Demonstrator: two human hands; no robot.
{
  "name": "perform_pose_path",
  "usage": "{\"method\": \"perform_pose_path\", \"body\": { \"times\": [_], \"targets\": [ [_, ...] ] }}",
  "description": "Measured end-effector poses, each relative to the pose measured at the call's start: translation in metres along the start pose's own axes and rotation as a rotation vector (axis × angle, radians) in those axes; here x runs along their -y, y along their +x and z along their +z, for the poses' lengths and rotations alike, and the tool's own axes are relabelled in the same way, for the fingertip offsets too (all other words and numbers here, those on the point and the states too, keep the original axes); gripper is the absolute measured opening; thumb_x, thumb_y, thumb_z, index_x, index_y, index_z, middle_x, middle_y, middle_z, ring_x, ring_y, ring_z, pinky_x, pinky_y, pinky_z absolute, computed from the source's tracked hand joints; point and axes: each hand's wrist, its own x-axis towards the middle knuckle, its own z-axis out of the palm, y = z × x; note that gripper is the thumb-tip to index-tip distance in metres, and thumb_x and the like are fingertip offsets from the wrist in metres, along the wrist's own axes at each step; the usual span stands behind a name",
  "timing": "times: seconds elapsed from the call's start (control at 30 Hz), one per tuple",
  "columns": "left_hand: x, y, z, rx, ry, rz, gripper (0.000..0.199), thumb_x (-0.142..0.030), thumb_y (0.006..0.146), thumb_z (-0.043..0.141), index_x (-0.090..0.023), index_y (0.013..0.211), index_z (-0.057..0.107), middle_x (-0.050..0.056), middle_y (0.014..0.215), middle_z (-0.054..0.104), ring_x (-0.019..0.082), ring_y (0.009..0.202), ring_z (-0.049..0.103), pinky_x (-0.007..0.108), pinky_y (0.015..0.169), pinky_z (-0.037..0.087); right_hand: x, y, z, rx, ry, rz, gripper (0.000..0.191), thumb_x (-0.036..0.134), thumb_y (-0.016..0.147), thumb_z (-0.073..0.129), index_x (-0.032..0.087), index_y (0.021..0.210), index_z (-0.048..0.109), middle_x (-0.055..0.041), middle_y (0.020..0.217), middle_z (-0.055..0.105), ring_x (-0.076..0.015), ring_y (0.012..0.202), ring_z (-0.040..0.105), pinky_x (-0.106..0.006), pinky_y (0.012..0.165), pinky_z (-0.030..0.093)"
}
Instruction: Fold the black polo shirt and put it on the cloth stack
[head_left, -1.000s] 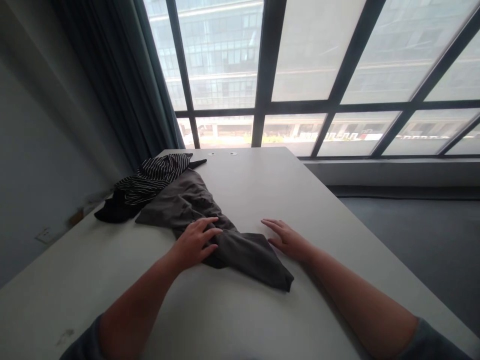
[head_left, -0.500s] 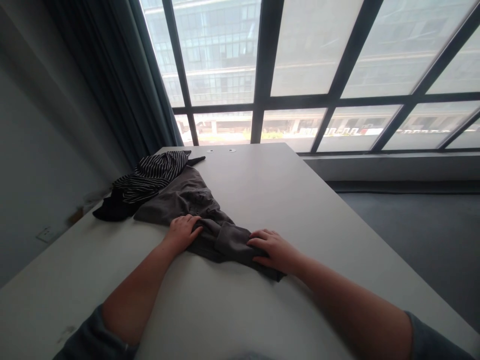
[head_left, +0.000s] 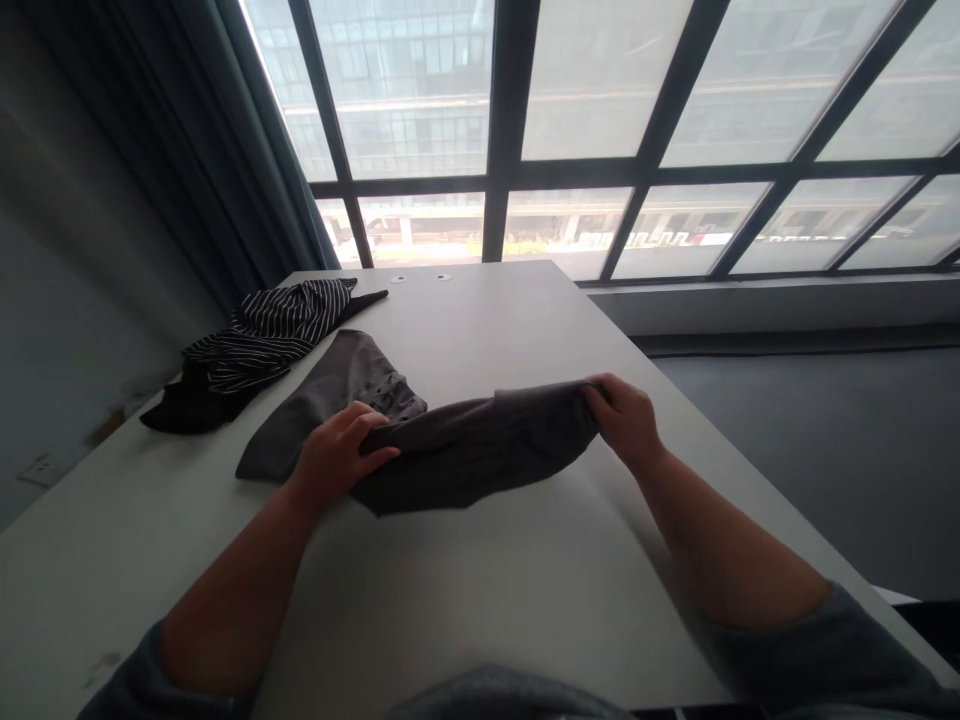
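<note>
A dark grey garment (head_left: 480, 450) stretches between my two hands over the white table; I cannot tell its exact kind. My left hand (head_left: 337, 450) grips its near-middle part, thumb towards the right. At the garment's right end, my right hand (head_left: 622, 410) pinches the upper edge and holds it raised off the table. The cloth sags between the hands. Its left part lies flat on the tabletop, with a crumpled or torn-looking patch beside my left hand.
Black-and-white striped clothing (head_left: 292, 315) and a black cloth (head_left: 187, 405) lie heaped at the table's far left. The white table (head_left: 480, 600) reaches towards large windows (head_left: 585, 90). A dark curtain (head_left: 172, 130) hangs at the left.
My right hand has closed on the grey garment's end and lifted it up and to the right. The cloth's right part has risen from the table. The camera view has shifted slightly.
</note>
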Motion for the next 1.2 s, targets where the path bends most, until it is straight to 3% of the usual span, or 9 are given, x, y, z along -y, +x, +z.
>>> {"method": "perform_pose_path", "body": {
  "times": [0.1,0.23,0.43,0.53,0.63,0.73,0.9,1.07,1.2],
  "targets": [
    [0.012,0.002,0.009,0.168,0.080,-0.017,0.040,-0.052,0.090,0.073,-0.025,0.119,0.066,0.009,0.123,0.068,0.029,0.113,0.066,0.039,0.094,0.054,-0.008,0.002,0.000,0.097,-0.109,0.012,0.035,0.053,0.091,0.063,0.022,0.077,0.070,-0.0021,0.066,0.067,-0.0194,0.062,0.059,-0.032,0.065,0.045],
    [0.024,0.002,0.015,0.311,0.231,-0.210,0.034,-0.035,0.091,0.067,-0.026,0.124,0.067,0.009,0.129,0.069,0.032,0.118,0.065,0.044,0.100,0.051,-0.019,0.010,-0.010,0.407,-0.110,0.031,0.043,0.061,0.089,0.065,0.021,0.072,0.069,-0.0008,0.063,0.063,-0.0165,0.061,0.053,-0.029,0.061,0.040],
    [0.030,0.002,0.005,0.091,0.383,-0.442,0.034,-0.032,0.102,0.046,-0.021,0.127,0.065,0.012,0.129,0.071,0.033,0.116,0.067,0.046,0.098,0.050,0.009,0.013,-0.047,1.237,0.371,0.074,0.067,0.078,0.087,0.063,0.015,0.095,0.082,-0.0029,0.064,0.067,-0.0164,0.058,0.059,-0.028,0.058,0.048],
    [0.036,0.001,0.005,0.051,0.334,-0.472,0.035,-0.031,0.103,0.038,-0.020,0.119,0.068,0.012,0.120,0.074,0.030,0.110,0.070,0.043,0.101,0.050,0.049,0.000,-0.044,1.136,0.316,-0.023,0.054,0.066,0.090,0.068,0.021,0.119,0.080,-0.0070,0.093,0.077,-0.0192,0.076,0.069,-0.029,0.068,0.055],
    [0.045,-0.002,0.011,0.283,0.108,-0.335,0.040,-0.043,0.101,0.044,-0.021,0.123,0.070,0.010,0.124,0.075,0.028,0.114,0.070,0.039,0.103,0.052,0.087,-0.024,-0.020,0.935,0.068,-0.153,0.060,0.059,0.085,0.079,0.027,0.135,0.072,-0.0116,0.130,0.072,-0.0277,0.105,0.070,-0.037,0.089,0.057],
    [0.053,-0.006,0.017,0.469,0.006,-0.179,0.051,-0.046,0.090,0.061,-0.024,0.137,0.067,0.008,0.143,0.068,0.028,0.131,0.063,0.040,0.115,0.047,0.110,-0.051,0.010,0.957,-0.092,-0.244,0.066,0.060,0.081,0.084,0.024,0.134,0.072,-0.0133,0.125,0.073,-0.0343,0.113,0.068,-0.043,0.096,0.055],
    [0.061,-0.006,0.011,0.320,0.234,-0.376,0.046,-0.027,0.095,0.048,-0.021,0.138,0.065,0.012,0.136,0.071,0.030,0.123,0.067,0.043,0.108,0.050,0.114,-0.071,0.036,0.950,-0.227,-0.204,0.028,0.035,0.086,0.078,0.018,0.108,0.073,-0.0130,0.109,0.076,-0.0318,0.100,0.071,-0.038,0.084,0.054],
    [0.053,-0.004,-0.012,0.178,0.365,-0.547,0.039,-0.032,0.102,0.037,-0.021,0.132,0.061,0.013,0.122,0.076,0.030,0.106,0.074,0.037,0.085,0.055,0.096,-0.046,0.011,0.919,0.114,0.050,0.006,0.021,0.085,0.062,0.022,0.088,0.067,-0.0032,0.090,0.073,-0.0217,0.082,0.067,-0.031,0.071,0.050],
    [0.040,-0.002,-0.057,0.326,0.428,-0.359,0.031,-0.035,0.090,0.057,-0.025,0.118,0.063,0.008,0.104,0.077,0.030,0.094,0.075,0.035,0.078,0.055,0.082,-0.009,-0.047,0.815,0.455,0.283,0.021,0.041,0.092,0.059,0.021,0.093,0.063,-0.0024,0.083,0.070,-0.0180,0.069,0.064,-0.028,0.059,0.051]
  ]
}}
